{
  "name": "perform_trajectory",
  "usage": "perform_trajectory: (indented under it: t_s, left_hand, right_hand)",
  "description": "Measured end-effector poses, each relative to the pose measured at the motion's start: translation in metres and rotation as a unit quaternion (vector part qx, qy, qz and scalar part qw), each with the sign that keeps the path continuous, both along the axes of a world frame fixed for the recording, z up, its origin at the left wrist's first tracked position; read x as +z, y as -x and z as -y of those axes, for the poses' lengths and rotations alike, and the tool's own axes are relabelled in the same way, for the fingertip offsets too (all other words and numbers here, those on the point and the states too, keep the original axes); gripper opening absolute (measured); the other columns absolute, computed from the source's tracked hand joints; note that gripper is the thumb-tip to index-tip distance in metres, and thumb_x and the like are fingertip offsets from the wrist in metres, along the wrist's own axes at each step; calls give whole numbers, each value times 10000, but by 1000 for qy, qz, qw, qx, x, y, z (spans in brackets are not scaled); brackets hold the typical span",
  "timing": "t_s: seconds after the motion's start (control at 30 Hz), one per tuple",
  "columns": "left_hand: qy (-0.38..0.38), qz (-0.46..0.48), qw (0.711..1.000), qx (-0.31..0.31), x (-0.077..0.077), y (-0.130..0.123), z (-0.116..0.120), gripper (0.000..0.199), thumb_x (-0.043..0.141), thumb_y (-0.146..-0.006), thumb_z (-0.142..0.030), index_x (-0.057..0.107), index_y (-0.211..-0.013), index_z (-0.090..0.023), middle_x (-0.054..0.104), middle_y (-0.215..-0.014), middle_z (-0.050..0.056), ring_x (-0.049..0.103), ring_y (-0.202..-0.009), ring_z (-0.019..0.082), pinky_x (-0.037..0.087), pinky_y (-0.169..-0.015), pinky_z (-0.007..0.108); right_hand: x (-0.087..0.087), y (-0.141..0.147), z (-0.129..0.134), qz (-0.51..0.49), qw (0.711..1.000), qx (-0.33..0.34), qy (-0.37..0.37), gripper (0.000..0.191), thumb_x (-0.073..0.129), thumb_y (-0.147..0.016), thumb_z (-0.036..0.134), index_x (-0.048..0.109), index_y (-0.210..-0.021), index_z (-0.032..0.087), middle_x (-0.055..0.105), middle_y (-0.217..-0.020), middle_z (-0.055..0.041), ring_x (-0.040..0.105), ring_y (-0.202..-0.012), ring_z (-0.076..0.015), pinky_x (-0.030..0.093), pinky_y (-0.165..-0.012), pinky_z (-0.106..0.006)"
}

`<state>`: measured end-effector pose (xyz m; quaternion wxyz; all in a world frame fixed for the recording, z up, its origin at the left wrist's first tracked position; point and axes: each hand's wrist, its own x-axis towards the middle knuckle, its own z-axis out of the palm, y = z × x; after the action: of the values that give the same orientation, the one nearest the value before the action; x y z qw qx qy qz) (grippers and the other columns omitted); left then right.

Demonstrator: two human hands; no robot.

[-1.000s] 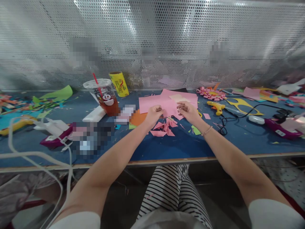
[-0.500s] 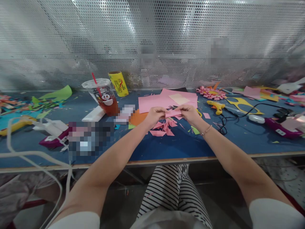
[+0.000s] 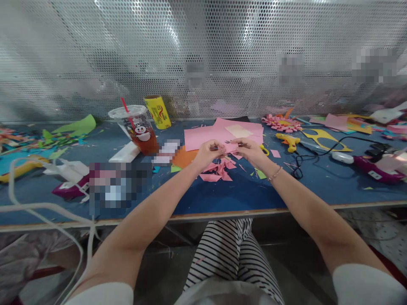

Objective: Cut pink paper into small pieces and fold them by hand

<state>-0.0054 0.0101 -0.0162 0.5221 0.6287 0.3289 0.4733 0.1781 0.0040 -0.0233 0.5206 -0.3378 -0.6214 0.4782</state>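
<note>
Head view: L hand and R hand are facing each other over the table, both holding a small pink paper piece btwn them. L fingers are pinching its L end, tips closed; R fingers are closing on its R end, thumb below. The piece is hovering just above the pink scraps, which are lying in a loose heap on the table.

Behind the hands, big pink sheets are lying flat w/ a cream piece on top. Orange paper is sitting near the L hand; a yellow handle is showing just beside the R hand. Farther L, a clear cup w/ red straw is standing near a yellow tube. On the R, a yellow glue gun is lying in front of a pink fringed bundle, approx. beside a yellow cut-out sheet. A perforated panel is rising behind the table.
</note>
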Motion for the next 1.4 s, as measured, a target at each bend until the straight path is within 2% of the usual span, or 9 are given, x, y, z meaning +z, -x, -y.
perform_trajectory:
  t_s: [0.1,0.17,0.27,0.47,0.57,0.7,0.83,1.03,1.4]
  left_hand:
    - [-14,-20,1000,-2,1,-1,1,339,729,-558,-279,525,-787,-134,563,-821,9,582,-658,89,497,-667,283]
    - [-26,-42,999,4,0,-1,2,334,728,-556,-255,518,-786,-135,559,-847,12,571,-647,79,485,-633,259]
    - [-30,-53,998,13,-2,-1,0,303,712,-568,-234,512,-772,-137,554,-795,2,560,-638,76,463,-606,234]
    - [-48,-66,996,29,-3,0,-1,273,679,-576,-186,483,-763,-151,521,-653,-36,544,-582,76,432,-580,221]
    - [-58,-68,995,33,-2,-1,1,331,678,-573,-167,461,-823,-168,520,-624,-51,530,-546,72,419,-548,212]
    - [-39,-64,997,29,0,-1,3,400,684,-584,-176,482,-929,-170,520,-573,-58,562,-560,98,445,-565,234]
    - [-17,-62,998,20,-1,-2,2,389,700,-577,-189,531,-925,-142,543,-595,-38,592,-593,113,482,-607,266]
    - [15,-17,1000,-20,-6,-3,-1,366,706,-574,-208,523,-884,-140,566,-622,-32,618,-595,126,513,-597,277]
    - [18,-10,1000,-12,-6,-2,-2,349,715,-563,-204,532,-852,-131,569,-602,-33,615,-593,114,509,-595,257]
  right_hand:
    - [-3,-2,-4,40,998,-26,-48,450,646,-589,175,567,-1030,221,549,-969,-16,536,-787,-111,507,-712,-286]
    - [-4,-3,-6,56,996,-45,-59,470,634,-586,160,559,-1046,215,533,-934,-14,525,-774,-111,509,-681,-275]
    - [-4,-3,-8,64,995,-52,-59,432,610,-606,172,563,-1035,202,509,-862,-5,508,-727,-103,511,-650,-273]
    - [-2,0,-2,63,995,-45,-58,371,622,-642,228,566,-1008,199,501,-841,-4,509,-704,-100,509,-632,-267]
    - [-1,1,1,76,994,-60,-44,319,598,-697,301,576,-996,191,467,-750,15,488,-619,-85,511,-594,-270]
    - [-3,0,-1,106,991,-70,-44,314,603,-703,298,580,-991,175,492,-674,28,500,-570,-88,505,-588,-281]
    - [-6,-2,-7,99,991,-69,-50,294,617,-687,287,594,-959,180,544,-696,15,519,-567,-92,511,-591,-288]
    - [-7,-2,-7,85,993,-61,-53,268,623,-681,273,596,-932,184,595,-764,-6,554,-609,-101,522,-632,-292]
    - [-4,-1,-5,93,992,-64,-55,275,636,-668,269,604,-926,180,599,-742,-4,556,-599,-103,523,-639,-306]
